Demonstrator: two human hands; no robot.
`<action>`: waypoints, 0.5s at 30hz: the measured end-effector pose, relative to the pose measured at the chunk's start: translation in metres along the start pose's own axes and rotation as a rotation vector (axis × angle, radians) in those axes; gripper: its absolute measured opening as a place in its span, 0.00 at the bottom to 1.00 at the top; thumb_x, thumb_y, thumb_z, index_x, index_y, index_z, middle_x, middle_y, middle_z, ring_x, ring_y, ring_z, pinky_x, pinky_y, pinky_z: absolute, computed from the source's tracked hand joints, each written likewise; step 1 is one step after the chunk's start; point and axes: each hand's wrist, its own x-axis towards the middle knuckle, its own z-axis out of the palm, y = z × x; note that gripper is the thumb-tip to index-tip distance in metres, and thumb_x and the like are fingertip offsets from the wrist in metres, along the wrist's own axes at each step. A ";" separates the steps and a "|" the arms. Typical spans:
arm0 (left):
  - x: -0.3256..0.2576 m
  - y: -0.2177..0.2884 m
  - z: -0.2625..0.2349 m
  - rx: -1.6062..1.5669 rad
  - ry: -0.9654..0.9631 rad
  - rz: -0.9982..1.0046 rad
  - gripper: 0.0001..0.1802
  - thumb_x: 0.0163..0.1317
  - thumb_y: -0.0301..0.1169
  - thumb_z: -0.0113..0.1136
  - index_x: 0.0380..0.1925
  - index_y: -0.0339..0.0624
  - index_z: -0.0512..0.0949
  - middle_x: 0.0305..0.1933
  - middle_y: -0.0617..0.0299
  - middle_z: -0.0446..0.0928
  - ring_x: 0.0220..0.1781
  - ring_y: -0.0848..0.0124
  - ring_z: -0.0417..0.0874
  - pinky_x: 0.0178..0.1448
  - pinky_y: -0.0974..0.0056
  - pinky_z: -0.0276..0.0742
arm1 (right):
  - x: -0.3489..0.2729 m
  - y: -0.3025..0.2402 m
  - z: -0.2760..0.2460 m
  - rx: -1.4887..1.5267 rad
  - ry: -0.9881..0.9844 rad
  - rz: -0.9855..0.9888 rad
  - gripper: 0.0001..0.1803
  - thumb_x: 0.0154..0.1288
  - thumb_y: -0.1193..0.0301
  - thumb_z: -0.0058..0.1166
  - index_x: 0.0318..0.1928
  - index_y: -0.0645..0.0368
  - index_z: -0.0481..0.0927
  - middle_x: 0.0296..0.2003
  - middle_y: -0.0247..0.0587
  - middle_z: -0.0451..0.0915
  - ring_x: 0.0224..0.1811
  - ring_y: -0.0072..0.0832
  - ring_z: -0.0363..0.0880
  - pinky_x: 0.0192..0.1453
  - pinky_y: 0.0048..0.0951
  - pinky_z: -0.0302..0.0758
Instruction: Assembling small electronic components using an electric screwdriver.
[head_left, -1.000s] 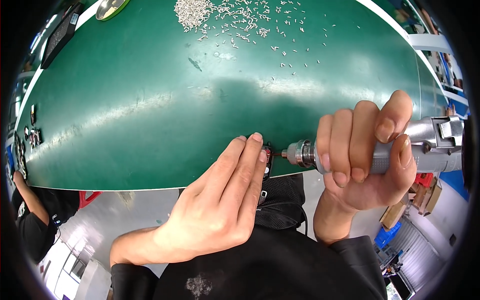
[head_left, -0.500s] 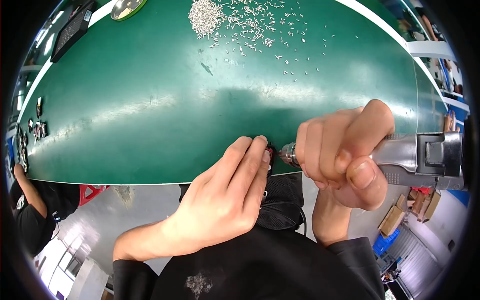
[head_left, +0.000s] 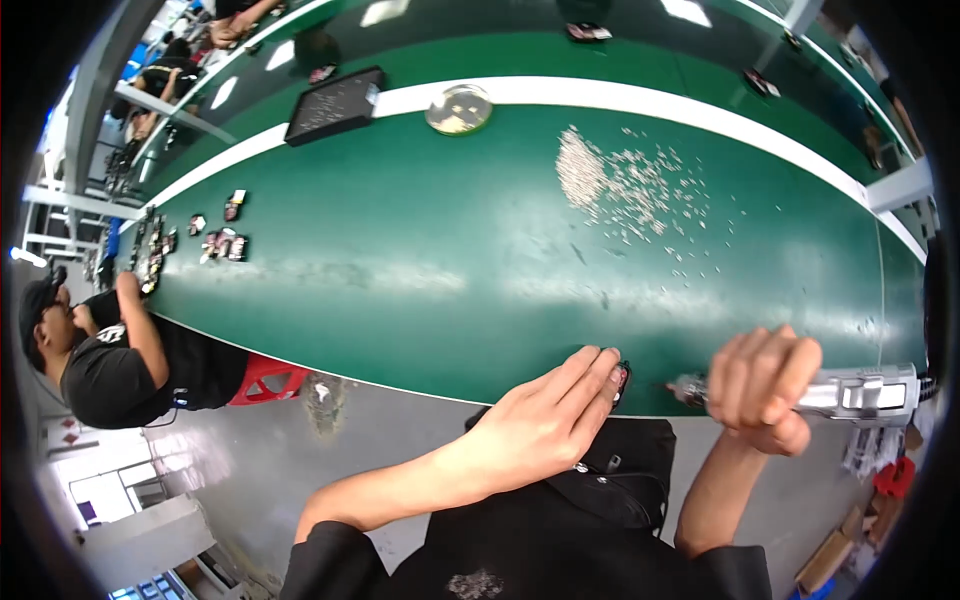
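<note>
My left hand (head_left: 550,410) is closed at the front edge of the green table, its fingers over a small black-and-red part (head_left: 623,384). Most of that part is hidden behind the fingertips. To the right, my right hand (head_left: 765,390) is wrapped around a silver-grey electric screwdriver (head_left: 865,392). The tool lies level, its tip pointing left toward the part, with a gap between them. Farther back on the table are a dense pile of small silver screws (head_left: 580,170) and many loose ones (head_left: 650,195) scattered to its right.
A round shallow dish (head_left: 459,108) and a black tray (head_left: 335,105) with small pieces stand along the far edge. Several small dark parts (head_left: 225,245) lie at the left. A co-worker (head_left: 120,350) sits at the left end by a red stool (head_left: 268,380). Another green surface (head_left: 640,65) lies beyond the white rail.
The view has swung up and left, showing more of the far table and the co-worker. The screwdriver has drawn back rightward from the part. My left hand still holds the part.
</note>
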 end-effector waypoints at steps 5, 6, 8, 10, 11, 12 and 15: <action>-0.047 -0.091 -0.045 0.307 0.245 -0.575 0.21 0.49 0.19 0.62 0.46 0.35 0.75 0.51 0.50 0.76 0.53 0.53 0.75 0.57 0.55 0.72 | -0.032 -0.031 -0.016 0.164 0.261 -0.135 0.08 0.62 0.72 0.55 0.31 0.56 0.67 0.11 0.30 0.67 0.09 0.21 0.66 0.19 0.23 0.69; -0.064 -0.109 -0.061 0.464 0.286 -0.705 0.18 0.53 0.20 0.61 0.46 0.35 0.75 0.49 0.50 0.77 0.53 0.54 0.75 0.57 0.55 0.71 | -0.036 -0.029 -0.018 0.170 0.256 -0.153 0.08 0.62 0.72 0.55 0.31 0.56 0.67 0.11 0.30 0.67 0.09 0.21 0.66 0.19 0.23 0.69; -0.101 -0.145 -0.083 0.795 0.241 -0.904 0.23 0.58 0.28 0.60 0.54 0.32 0.70 0.60 0.40 0.67 0.61 0.46 0.68 0.64 0.51 0.65 | -0.043 -0.024 -0.020 0.194 0.405 -0.101 0.08 0.63 0.71 0.52 0.32 0.56 0.66 0.11 0.30 0.64 0.10 0.21 0.63 0.20 0.23 0.66; -0.111 -0.162 -0.096 0.877 0.232 -0.985 0.28 0.60 0.30 0.60 0.58 0.30 0.65 0.63 0.36 0.62 0.64 0.42 0.63 0.66 0.49 0.62 | -0.047 -0.015 -0.019 0.248 0.438 -0.071 0.07 0.63 0.71 0.49 0.33 0.58 0.66 0.11 0.30 0.61 0.11 0.21 0.61 0.21 0.26 0.66; -0.099 -0.162 -0.094 0.827 0.260 -0.907 0.27 0.60 0.29 0.60 0.57 0.31 0.67 0.62 0.37 0.63 0.63 0.43 0.64 0.66 0.50 0.63 | -0.049 -0.011 -0.019 0.257 0.476 -0.056 0.06 0.63 0.71 0.48 0.33 0.58 0.67 0.12 0.30 0.61 0.11 0.21 0.61 0.21 0.26 0.65; -0.080 -0.154 -0.090 0.775 0.284 -0.830 0.25 0.59 0.28 0.60 0.56 0.32 0.68 0.62 0.38 0.65 0.63 0.44 0.66 0.65 0.51 0.64 | -0.051 -0.008 -0.017 0.266 0.517 -0.040 0.06 0.63 0.70 0.47 0.33 0.58 0.67 0.12 0.30 0.61 0.11 0.21 0.60 0.21 0.27 0.65; -0.010 -0.131 -0.062 0.430 0.283 -0.588 0.18 0.56 0.24 0.61 0.49 0.35 0.74 0.55 0.47 0.71 0.57 0.51 0.72 0.59 0.55 0.71 | -0.049 0.002 -0.014 0.266 0.667 0.009 0.05 0.63 0.70 0.45 0.34 0.58 0.69 0.11 0.30 0.60 0.11 0.20 0.59 0.21 0.26 0.63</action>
